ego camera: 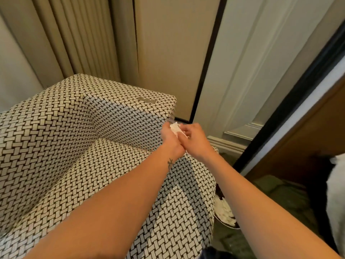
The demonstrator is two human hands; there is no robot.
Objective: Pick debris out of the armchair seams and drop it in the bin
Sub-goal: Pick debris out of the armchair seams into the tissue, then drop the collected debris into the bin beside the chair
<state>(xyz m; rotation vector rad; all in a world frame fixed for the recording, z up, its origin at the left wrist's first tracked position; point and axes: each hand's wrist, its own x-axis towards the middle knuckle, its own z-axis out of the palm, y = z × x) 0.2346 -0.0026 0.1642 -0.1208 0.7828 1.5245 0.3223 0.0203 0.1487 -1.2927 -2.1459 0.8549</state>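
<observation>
The armchair [78, 146] is covered in a black-and-white woven pattern and fills the left and centre. Both my hands meet at its right armrest's front corner. My left hand [170, 141] and my right hand [196, 141] together hold a crumpled white scrap of paper [175, 128] between their fingers. Three coins [147, 100] lie on top of the armrest. The bin [225, 214] sits on the floor to the right of the chair, half hidden by it, with white scraps inside.
Beige curtains [84, 38] hang behind the chair. A white panelled wall [261, 62] and skirting stand to the right. A dark-framed wooden piece of furniture [308, 128] crosses the right side. A white object [336, 193] is at the right edge.
</observation>
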